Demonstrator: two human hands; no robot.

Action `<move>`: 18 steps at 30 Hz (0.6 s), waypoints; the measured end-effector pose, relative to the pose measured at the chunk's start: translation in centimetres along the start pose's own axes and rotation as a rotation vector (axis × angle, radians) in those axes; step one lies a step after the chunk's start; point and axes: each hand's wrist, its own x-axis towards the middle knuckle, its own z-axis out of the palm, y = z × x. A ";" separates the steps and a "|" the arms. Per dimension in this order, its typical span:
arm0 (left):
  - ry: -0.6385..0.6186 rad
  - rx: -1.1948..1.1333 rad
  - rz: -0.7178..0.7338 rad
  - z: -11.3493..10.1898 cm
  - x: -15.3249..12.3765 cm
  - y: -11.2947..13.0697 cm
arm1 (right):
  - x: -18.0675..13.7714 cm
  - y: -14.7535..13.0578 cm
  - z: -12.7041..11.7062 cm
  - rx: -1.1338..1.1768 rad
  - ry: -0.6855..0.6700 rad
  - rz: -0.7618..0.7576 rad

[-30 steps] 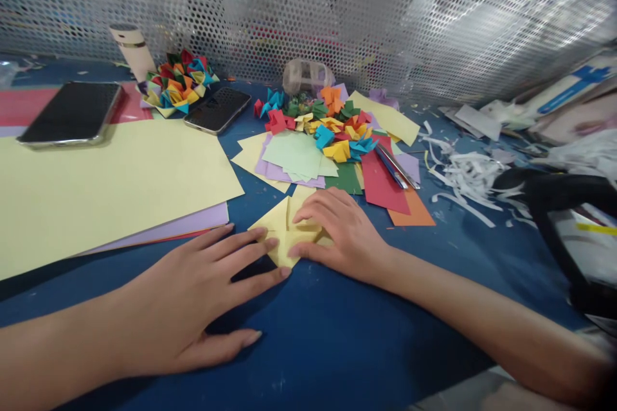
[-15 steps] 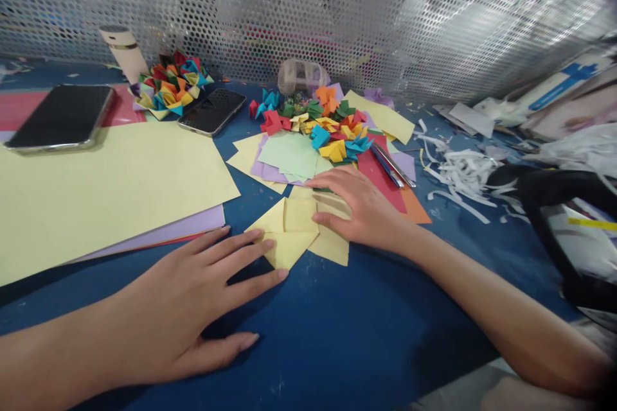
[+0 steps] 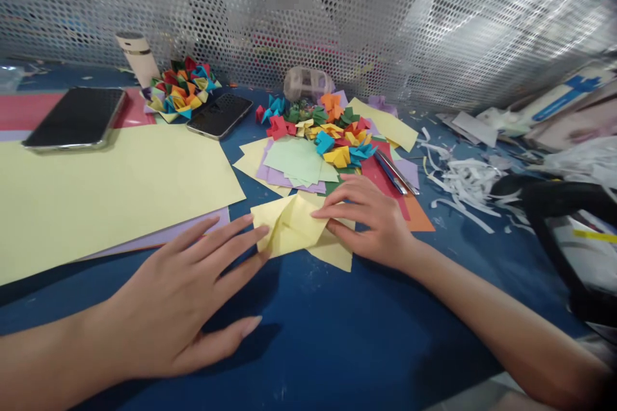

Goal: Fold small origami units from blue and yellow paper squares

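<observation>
A creased pale yellow paper square [image 3: 289, 226] lies at the middle of the blue table, its flaps partly raised. My right hand [image 3: 371, 218] pinches its right edge between thumb and fingers. My left hand [image 3: 193, 295] is spread, palm down, with fingertips touching the paper's left side. Under the right hand, another yellow sheet [image 3: 335, 253] sticks out. Just behind lie small green paper squares [image 3: 294, 159] on top of purple and yellow ones.
Folded colourful paper pieces [image 3: 337, 135] are heaped behind the squares, with pens [image 3: 393, 173] beside them. Large yellow sheets [image 3: 120, 186] lie left, bearing a tablet-like black device [image 3: 77, 117]. A phone [image 3: 220, 115], a paper cluster [image 3: 183, 91] and white shreds [image 3: 470, 183] surround the area.
The paper's flaps have lifted and its outline has shifted from a diamond to a wider shape. My right fingers have closed onto its right edge. The view has tilted slightly.
</observation>
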 end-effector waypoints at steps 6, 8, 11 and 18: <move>0.026 0.001 0.000 -0.1 0.0 -0.1 | -0.6 -1.4 -0.3 -0.184 -0.012 -0.174; -0.006 -0.052 0.045 0.0 0.0 -0.3 | -0.8 -2.0 -0.3 -0.136 -0.085 -0.237; -0.067 -0.123 0.101 0.1 0.1 -0.6 | -1.0 -2.7 -0.1 -0.020 -0.151 -0.263; -0.040 -0.123 0.154 -0.3 0.5 -0.6 | -0.6 -2.6 0.1 0.165 -0.286 -0.230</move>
